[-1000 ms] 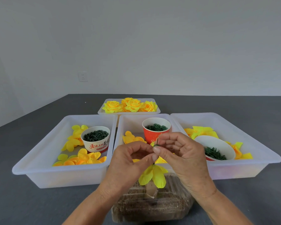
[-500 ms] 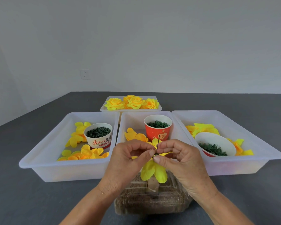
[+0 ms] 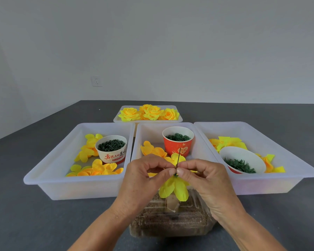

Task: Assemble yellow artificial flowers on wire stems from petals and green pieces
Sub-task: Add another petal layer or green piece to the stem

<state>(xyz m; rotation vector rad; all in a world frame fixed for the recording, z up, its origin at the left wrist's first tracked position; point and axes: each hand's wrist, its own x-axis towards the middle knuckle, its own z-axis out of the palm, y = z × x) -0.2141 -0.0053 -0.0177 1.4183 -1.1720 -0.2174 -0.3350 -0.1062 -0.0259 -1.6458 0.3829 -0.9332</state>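
I hold a thin wire stem (image 3: 178, 159) upright between my two hands, in front of the middle tray (image 3: 200, 151). My left hand (image 3: 145, 175) and my right hand (image 3: 205, 176) both pinch it with thumb and forefinger, the tips almost touching each other. Just under my fingers sits a small green piece (image 3: 175, 176) on the wire, and below it hang yellow petals (image 3: 173, 189) that are already on the stem. Under the petals, on the desk (image 3: 25, 220), lies a clear plastic bag (image 3: 170, 223) with brown content; I cannot tell what it is.

The middle tray has a red paper cup (image 3: 178, 142) filled with green rings, and some orange-yellow petals lie beside it. The left tray (image 3: 49, 171) has a white paper cup (image 3: 111, 151) with red print, full of dark green pieces, and loose yellow petals lie around it. The right tray (image 3: 279, 160) has a tilted white bowl (image 3: 243, 158) with green pieces inside, and yellow petals are behind and beside it. Farther back, a smaller tray (image 3: 117, 120) carries finished yellow flowers (image 3: 149, 113).
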